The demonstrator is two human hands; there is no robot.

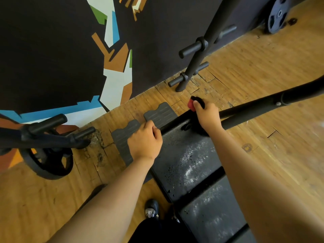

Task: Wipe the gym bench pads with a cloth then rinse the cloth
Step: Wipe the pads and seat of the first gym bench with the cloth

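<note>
My right hand (pixel 207 116) is curled around a bunched red-and-black cloth (pixel 193 102) just past the far end of the bench pad (pixel 184 158), beside the black frame bar (pixel 254 109). My left hand (pixel 145 139) grips the pad's far left corner, fingers curled over the edge.

No text, label, brand, number or sign can be read. The bench pad (pixel 185 160) bears only pale smears. The painted wall (pixel 115 85) carries abstract colour blocks, not letters. Any marking on the weight plate (pixel 278 14) at the floor's far right edge is too small to read, and the weight plate at the left (pixel 49 163) is too dark to tell.
</note>
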